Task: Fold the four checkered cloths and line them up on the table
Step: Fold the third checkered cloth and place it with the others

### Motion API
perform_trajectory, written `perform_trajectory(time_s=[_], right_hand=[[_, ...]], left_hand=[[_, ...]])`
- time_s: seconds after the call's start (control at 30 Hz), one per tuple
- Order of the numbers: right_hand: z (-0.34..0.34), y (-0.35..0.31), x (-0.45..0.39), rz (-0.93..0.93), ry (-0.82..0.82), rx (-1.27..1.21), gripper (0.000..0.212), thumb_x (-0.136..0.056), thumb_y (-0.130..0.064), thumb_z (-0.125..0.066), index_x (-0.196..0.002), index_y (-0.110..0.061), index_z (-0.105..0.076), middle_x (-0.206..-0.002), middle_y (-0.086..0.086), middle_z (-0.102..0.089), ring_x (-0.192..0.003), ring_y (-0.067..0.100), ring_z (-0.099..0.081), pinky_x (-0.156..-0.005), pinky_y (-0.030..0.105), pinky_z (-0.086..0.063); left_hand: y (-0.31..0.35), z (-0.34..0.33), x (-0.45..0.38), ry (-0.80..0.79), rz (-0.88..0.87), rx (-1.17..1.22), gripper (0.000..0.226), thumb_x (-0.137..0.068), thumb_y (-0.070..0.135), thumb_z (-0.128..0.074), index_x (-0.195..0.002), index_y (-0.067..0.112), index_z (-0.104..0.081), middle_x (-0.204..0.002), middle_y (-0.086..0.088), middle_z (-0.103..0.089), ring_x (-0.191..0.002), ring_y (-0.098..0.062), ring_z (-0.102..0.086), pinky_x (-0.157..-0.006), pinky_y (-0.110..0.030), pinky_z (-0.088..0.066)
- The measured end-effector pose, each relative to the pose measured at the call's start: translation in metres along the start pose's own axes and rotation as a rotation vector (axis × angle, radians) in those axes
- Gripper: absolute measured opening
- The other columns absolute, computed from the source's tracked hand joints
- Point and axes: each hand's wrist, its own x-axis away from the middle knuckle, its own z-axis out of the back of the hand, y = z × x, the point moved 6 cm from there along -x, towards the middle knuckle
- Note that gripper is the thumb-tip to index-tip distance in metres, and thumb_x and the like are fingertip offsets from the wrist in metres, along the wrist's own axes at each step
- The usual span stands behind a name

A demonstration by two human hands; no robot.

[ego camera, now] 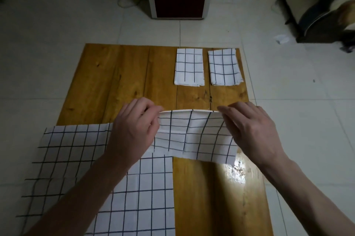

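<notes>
**Third cloth half-folded, one still flat**

While two folded white cloths with dark grid lines, the left one (pixel 189 67) and the right one (pixel 225 67), lie side by side at the far right of the worn yellow-brown wooden table (pixel 119 82), a third checkered cloth (pixel 194 136) is lifted near the table's middle. The left hand (pixel 132 132) pinches its upper left corner between thumb and curled fingers; the right hand (pixel 253 132) takes the upper right corner, though whether its thumb is underneath cannot be made out from this angle. The top edge runs taut between them, and the lower part sags toward the boards.

A fourth cloth (pixel 134 187), unfolded, lies flat at the near left, partly under the left forearm and apparently hanging past the table's edge.

This fabric looks thin, light and limp; it holds no shape of its own, so corners are the sensible grip, with the edge kept stretched to stop it bunching. It is not fragile, but layers may slide out of line.
</notes>
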Motion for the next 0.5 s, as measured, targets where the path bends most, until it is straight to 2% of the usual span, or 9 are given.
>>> perform_trajectory(time_s=[0.1, 0.2, 0.37, 0.43, 0.5], right_hand=[[0.012, -0.005, -0.003, 0.017, 0.003, 0.041, 0.021, -0.093, -0.007, -0.073, -0.114, -0.007, -0.073, -0.101, 0.009, -0.07, -0.083, 0.031, -0.065, -0.067, 0.041, -0.053], [0.01, -0.013, 0.017, 0.022, -0.023, 0.057, 0.02, -0.09, -0.006, -0.074, -0.11, -0.006, -0.074, -0.1, 0.011, -0.07, -0.083, 0.03, -0.065, -0.066, 0.042, -0.055], [-0.012, -0.029, 0.079, -0.034, -0.107, 0.018, 0.027, -0.079, -0.004, -0.08, -0.102, -0.009, -0.068, -0.097, 0.007, -0.065, -0.08, 0.027, -0.06, -0.067, 0.038, -0.051], [-0.03, -0.036, 0.111, -0.045, -0.186, -0.019, 0.041, -0.077, -0.001, -0.083, -0.11, -0.013, -0.061, -0.101, 0.004, -0.063, -0.082, 0.025, -0.061, -0.068, 0.036, -0.052], [-0.044, -0.044, 0.14, -0.014, -0.243, -0.052, 0.043, -0.085, -0.006, -0.074, -0.122, -0.017, -0.056, -0.107, 0.001, -0.059, -0.087, 0.024, -0.06, -0.072, 0.036, -0.053]], left_hand=[[0.005, 0.008, 0.0, 0.02, 0.025, -0.018, 0.024, -0.096, 0.001, -0.059, -0.115, 0.005, -0.075, -0.096, -0.009, -0.064, -0.087, -0.023, -0.059, -0.069, -0.038, -0.052], [0.015, 0.002, 0.021, -0.028, 0.003, -0.025, 0.03, -0.098, 0.007, -0.052, -0.118, 0.005, -0.073, -0.097, -0.009, -0.064, -0.09, -0.024, -0.059, -0.073, -0.036, -0.052], [0.024, -0.014, 0.078, -0.136, -0.049, 0.009, 0.031, -0.095, 0.009, -0.053, -0.119, 0.008, -0.073, -0.097, -0.005, -0.061, -0.093, -0.021, -0.051, -0.083, -0.032, -0.039], [0.029, -0.018, 0.106, -0.179, -0.078, 0.066, 0.029, -0.094, 0.007, -0.056, -0.118, 0.008, -0.072, -0.098, -0.003, -0.059, -0.092, -0.021, -0.051, -0.083, -0.032, -0.039], [0.034, -0.022, 0.131, -0.212, -0.089, 0.112, 0.026, -0.094, 0.006, -0.057, -0.116, 0.01, -0.071, -0.099, 0.0, -0.057, -0.09, -0.021, -0.052, -0.082, -0.031, -0.04]])
